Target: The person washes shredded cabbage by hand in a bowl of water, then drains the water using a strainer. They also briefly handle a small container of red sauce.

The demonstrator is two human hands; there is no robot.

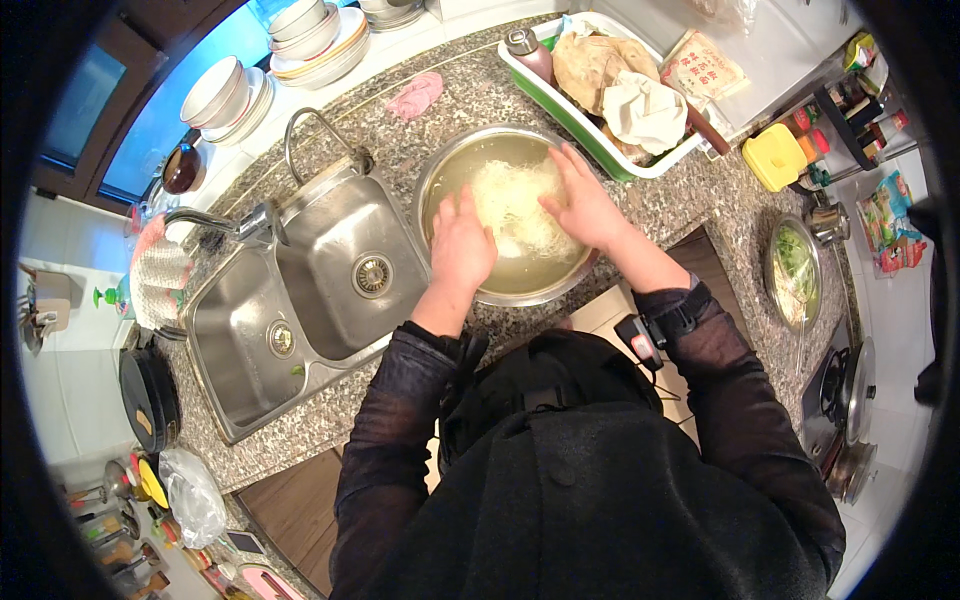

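A wide stainless steel bowl of cloudy liquid stands on the granite counter, right of the sink. Pale, thin shreds or strands lie in a loose heap in it. My left hand is over the bowl's left part, its fingers spread at the heap's left edge. From the right, my right hand reaches over the bowl, its fingers apart beside the heap. Neither hand is closed on anything; whether the fingertips touch the strands is unclear.
A double sink with a faucet lies to the left. Behind the bowl are a pink cloth and a green-and-white basket with a bottle and bags. At the right stands a metal bowl of greens. Stacked dishes line the sill.
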